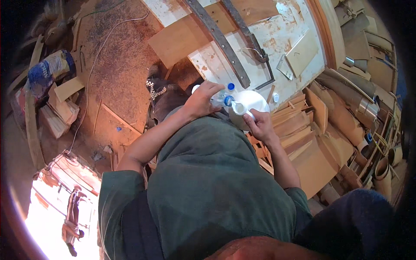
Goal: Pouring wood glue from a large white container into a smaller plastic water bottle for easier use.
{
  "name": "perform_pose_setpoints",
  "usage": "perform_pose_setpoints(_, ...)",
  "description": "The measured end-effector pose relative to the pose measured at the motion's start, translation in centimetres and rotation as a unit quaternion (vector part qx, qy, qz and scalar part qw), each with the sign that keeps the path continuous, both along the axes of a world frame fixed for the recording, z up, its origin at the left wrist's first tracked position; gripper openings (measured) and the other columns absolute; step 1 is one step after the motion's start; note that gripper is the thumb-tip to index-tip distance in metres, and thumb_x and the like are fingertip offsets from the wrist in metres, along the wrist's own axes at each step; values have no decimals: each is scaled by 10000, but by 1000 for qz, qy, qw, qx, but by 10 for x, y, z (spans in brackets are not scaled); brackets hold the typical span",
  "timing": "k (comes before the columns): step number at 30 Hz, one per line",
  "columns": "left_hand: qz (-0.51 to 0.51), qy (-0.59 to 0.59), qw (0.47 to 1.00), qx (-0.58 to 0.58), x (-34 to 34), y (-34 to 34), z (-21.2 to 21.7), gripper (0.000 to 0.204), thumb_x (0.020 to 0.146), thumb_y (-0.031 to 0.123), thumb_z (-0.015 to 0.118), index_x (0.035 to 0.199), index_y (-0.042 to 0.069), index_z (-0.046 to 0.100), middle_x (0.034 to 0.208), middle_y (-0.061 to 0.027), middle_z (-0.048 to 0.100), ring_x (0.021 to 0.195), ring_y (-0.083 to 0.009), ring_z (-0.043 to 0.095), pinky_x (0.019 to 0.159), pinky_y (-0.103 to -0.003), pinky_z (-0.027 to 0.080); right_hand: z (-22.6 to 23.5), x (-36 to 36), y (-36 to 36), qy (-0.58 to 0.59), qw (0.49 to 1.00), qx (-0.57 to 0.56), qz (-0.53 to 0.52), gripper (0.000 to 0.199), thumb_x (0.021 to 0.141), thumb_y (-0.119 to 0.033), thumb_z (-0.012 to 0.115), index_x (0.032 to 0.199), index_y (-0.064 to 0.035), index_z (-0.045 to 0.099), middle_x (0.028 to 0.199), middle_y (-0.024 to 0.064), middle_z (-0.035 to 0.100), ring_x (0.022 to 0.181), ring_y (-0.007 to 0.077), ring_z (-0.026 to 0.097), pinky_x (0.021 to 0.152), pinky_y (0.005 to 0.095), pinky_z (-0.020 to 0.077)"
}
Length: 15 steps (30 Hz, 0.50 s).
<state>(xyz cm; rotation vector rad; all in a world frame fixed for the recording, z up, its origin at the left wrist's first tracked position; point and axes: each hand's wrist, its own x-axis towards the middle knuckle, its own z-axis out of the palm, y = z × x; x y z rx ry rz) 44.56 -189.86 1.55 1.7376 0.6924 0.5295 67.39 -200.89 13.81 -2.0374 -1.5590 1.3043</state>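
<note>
My left hand is closed around a small clear plastic bottle, tilted so that its blue-ringed neck points right. With my right hand I grip a large white plastic jug by its handle. The jug's open mouth is right beside the bottle's neck; whether they touch or any liquid flows, I cannot tell. A blue bottle cap lies just beyond the bottle on the bench, and a white cap is to the right of the jug.
Perforated metal bars and a bar clamp lie across the stained white workbench. Stacked wood offcuts and long rolled sheets crowd the right. A cable crosses the dusty floor. Another person is by the bright opening, lower left.
</note>
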Motion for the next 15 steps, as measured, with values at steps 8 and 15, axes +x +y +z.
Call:
perform_pose_setpoints(8, -12, -1, 1000, 7, 13, 1, 2, 711, 588, 92, 873, 1253, 77, 622, 1150, -154, 653, 1111, -348, 588, 973, -423, 493, -1, 8, -9, 5, 999, 46, -20, 353, 980, -293, 628, 767, -11, 620, 594, 168, 550, 527, 255, 537, 539, 382, 444)
perform_pose_setpoints(15, -24, 8, 999, 41, 27, 2, 12, 739, 537, 79, 890, 1232, 76, 639, 1122, -153, 672, 1077, -337, 619, 946, -416, 517, 4, 21, -21, 9, 997, 66, -37, 350, 982, -286, 623, 780, 1, 621, 589, 154, 539, 544, 234, 534, 549, 373, 445)
